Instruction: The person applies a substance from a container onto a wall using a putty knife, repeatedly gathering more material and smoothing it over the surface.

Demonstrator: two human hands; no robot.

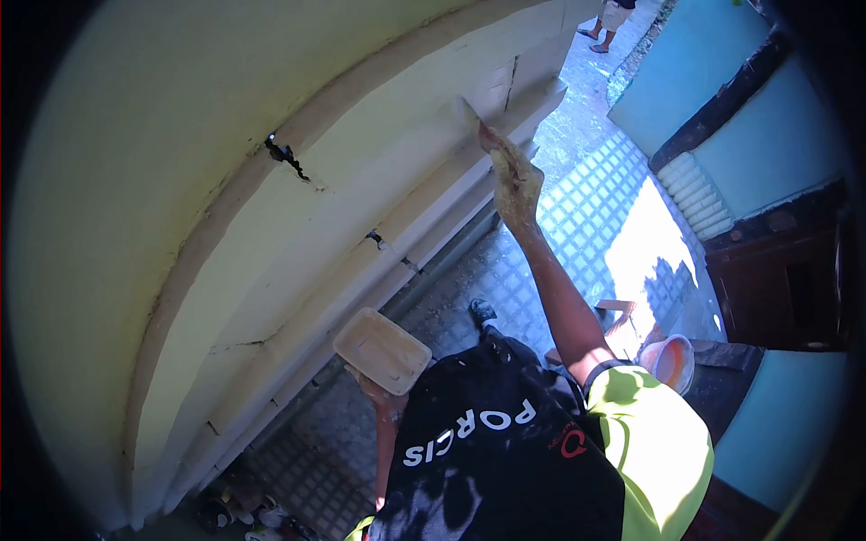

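Observation:
My right hand [517, 185], smeared with pale paste, is raised against the cream-painted wall [379, 135]. Its fingers are closed around a putty knife [467, 115] whose blade meets the wall surface; the handle is mostly hidden in my grip. Lower down, at my chest, my left hand [370, 386] holds a shallow rectangular plastic tub [383, 350] from beneath and the side. The tub looks light beige inside, with its open face towards me. What it contains is hard to make out.
Dark gaps [287, 160] and cracks run across the wall and its stepped ledges. A bucket [667, 362] stands at the right near some wood pieces [616, 317]. Patterned tiles [577, 212] cover the floor. Another person's legs [604, 34] show at the top. Assorted items [248, 514] lie bottom left.

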